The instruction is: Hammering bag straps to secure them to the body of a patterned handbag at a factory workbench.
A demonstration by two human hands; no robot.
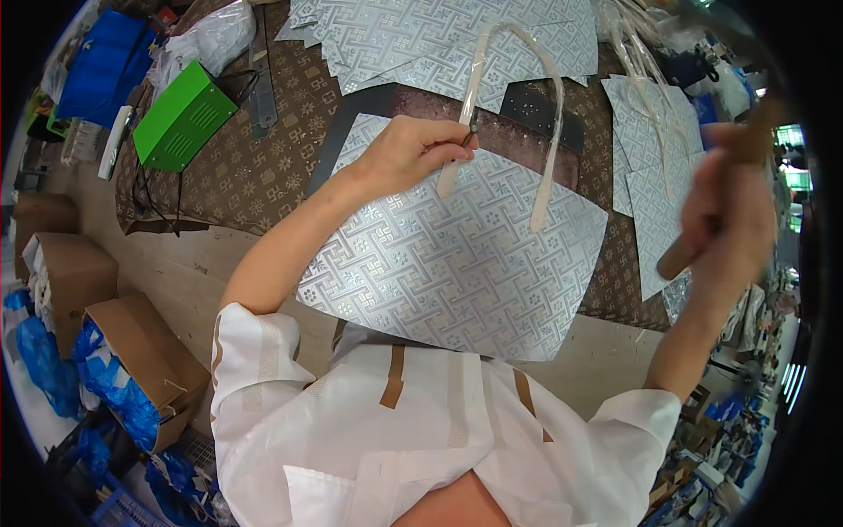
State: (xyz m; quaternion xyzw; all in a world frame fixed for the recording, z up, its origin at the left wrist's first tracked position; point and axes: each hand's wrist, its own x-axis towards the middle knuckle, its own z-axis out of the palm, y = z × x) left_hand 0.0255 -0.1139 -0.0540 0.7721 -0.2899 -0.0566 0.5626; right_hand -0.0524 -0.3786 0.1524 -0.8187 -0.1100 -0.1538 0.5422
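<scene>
A silver-grey patterned sheet [457,272] lies in front of me, its far part over a dark worn board [413,101]. A pale strap [549,132] in clear wrap curves in a loop, both ends resting on the sheet. My left hand [408,154] is closed, pinching a small dark metal pin-like tool [472,133] upright at the strap's left side. Raised at the right, my right hand [729,206] grips a hammer by its wooden handle [676,259]. Motion smears the hammer's upper part and that hand.
Stacked patterned sheets [386,39] cover the far table, with more [650,167] at the right under wrapped straps [645,61]. A green metal box [184,119] and a steel ruler [262,88] sit at the left on brown cloth. Cardboard boxes [145,351] stand on the floor, lower left.
</scene>
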